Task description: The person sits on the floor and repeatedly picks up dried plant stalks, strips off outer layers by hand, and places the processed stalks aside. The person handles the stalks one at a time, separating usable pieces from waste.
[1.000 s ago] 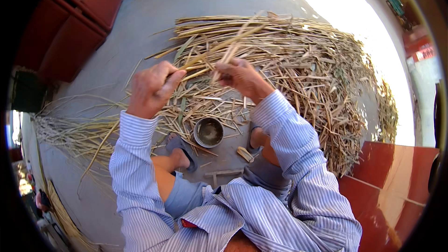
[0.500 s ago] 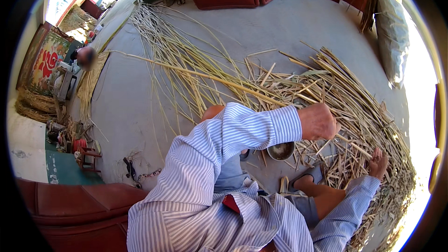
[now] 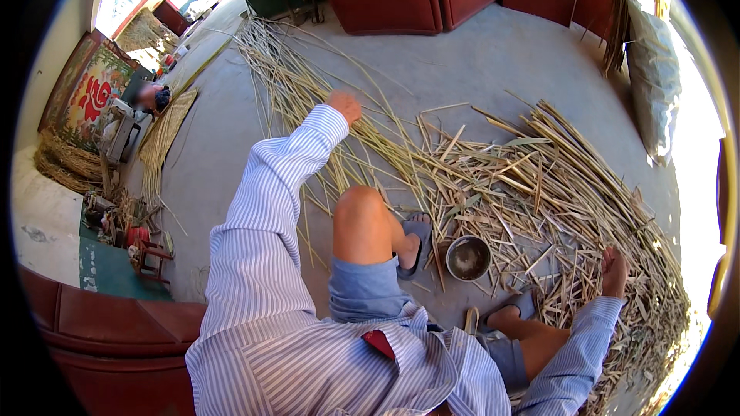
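Dry reed stalks point(image 3: 308, 100) under the outstretched left hand point(image 3: 344, 105), grip unclear; right hand point(image 3: 614, 268) flat on reed scraps point(image 3: 555, 208).

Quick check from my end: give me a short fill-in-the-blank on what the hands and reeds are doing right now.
1. The left hand reaches out to the long bundle of ____ on the concrete floor.
2. The right hand rests on the heap of cut stalks, at the person's ____ side.
3. The small round metal ____ sits on the floor between the two sandalled feet.

Missing words: reeds; right; bowl
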The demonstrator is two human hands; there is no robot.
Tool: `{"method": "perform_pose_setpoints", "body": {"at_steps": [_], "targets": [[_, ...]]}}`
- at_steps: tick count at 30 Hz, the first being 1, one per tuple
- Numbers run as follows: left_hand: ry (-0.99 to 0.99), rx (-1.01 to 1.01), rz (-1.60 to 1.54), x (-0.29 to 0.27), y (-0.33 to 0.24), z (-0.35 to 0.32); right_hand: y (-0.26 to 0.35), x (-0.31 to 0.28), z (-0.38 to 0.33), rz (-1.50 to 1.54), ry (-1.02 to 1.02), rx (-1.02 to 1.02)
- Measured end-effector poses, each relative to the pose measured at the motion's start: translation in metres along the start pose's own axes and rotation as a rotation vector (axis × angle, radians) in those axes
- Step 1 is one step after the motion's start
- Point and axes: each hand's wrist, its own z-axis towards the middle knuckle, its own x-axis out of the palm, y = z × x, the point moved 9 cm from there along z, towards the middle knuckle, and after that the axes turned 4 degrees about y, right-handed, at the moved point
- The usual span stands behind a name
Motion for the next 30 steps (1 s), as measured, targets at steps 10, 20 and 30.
{"method": "perform_pose_setpoints", "body": {"at_steps": [10,20,30], "targets": [[-0.394,0.387,-0.491,-0.091,-0.212,-0.004,-0.09,0.1,0.007,-0.89,0.4,-0.143],[-0.42,0.81,-0.609,-0.145,-0.34,-0.025,-0.135,0.127,0.041,-1.325,0.177,-0.294],[-0.221,0.855,-0.572,-0.174,-0.351,-0.016,-0.211,0.106,0.087,-1.044,-0.031,-0.185]]}}
